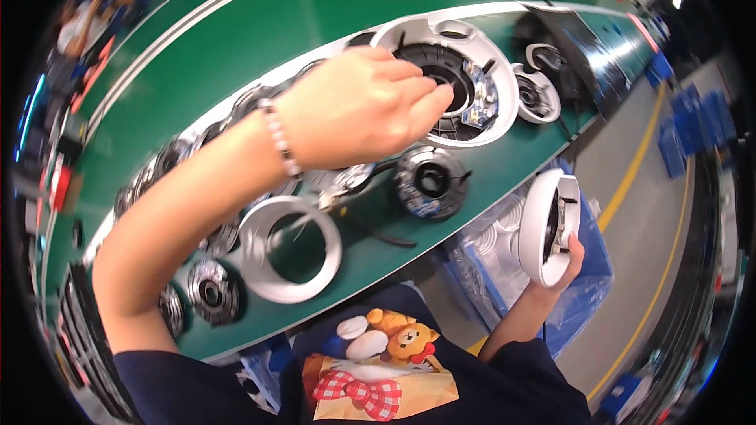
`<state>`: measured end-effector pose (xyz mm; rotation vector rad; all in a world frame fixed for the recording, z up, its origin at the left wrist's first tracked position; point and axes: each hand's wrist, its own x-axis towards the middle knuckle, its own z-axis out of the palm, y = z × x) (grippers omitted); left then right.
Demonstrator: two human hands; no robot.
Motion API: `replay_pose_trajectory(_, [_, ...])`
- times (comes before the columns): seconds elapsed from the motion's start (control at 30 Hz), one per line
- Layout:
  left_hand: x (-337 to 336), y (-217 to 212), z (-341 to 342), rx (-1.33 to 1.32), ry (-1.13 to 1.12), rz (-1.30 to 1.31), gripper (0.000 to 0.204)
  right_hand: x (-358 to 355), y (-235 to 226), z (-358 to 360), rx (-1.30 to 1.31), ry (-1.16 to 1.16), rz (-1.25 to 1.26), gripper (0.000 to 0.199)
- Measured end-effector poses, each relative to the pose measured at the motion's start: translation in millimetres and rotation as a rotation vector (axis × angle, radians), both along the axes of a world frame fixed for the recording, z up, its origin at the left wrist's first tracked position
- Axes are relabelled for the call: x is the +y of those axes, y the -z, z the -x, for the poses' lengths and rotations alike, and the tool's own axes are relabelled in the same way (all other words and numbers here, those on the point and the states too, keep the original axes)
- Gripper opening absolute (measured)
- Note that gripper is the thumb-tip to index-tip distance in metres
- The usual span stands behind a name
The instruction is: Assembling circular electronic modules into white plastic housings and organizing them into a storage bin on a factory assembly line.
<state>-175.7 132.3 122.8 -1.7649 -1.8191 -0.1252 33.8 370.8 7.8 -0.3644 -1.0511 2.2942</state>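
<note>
My left hand reaches across the table with its fingers curled together, over the near-left side of a large white round housing. Inside that housing are a black ribbed part and a blue circuit board. What the curled fingers hold, if anything, is hidden. Off the table's edge, my right hand grips a second white round housing, tilted on its side, with dark parts inside. Below my left wrist lie a bare white ring and a black round module with a circuit board.
Several black and silver round modules line the green table on the left. A smaller white housing sits beside a black sheet at right. Under my right hand stands a blue bin lined with plastic, holding white rings.
</note>
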Motion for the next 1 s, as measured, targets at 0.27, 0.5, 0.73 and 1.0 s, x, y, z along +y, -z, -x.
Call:
replay_pose_trajectory(0.27, [-231.3,-26.4,-148.5,0.077,-0.649,-0.147,0.038,-113.2,16.4,10.2,-0.117,-0.670,-0.010,0.057])
replay_pose_trajectory(0.5, [-372.5,54.7,-397.6,0.210,-1.597,-0.542,0.037,-214.0,3.4,0.4,-0.189,-1.192,-0.204,0.060])
replay_pose_trajectory(0.73, [-416.3,196.3,-530.8,-0.197,-2.239,-0.839,0.042,-304.0,3.1,-14.9,-0.165,-1.366,-0.407,0.066])
replay_pose_trajectory(1.0, [-491.5,363.8,-551.0,-0.853,-2.575,-0.712,0.043,-302.1,34.6,6.7,-0.201,-1.209,-0.176,0.051])
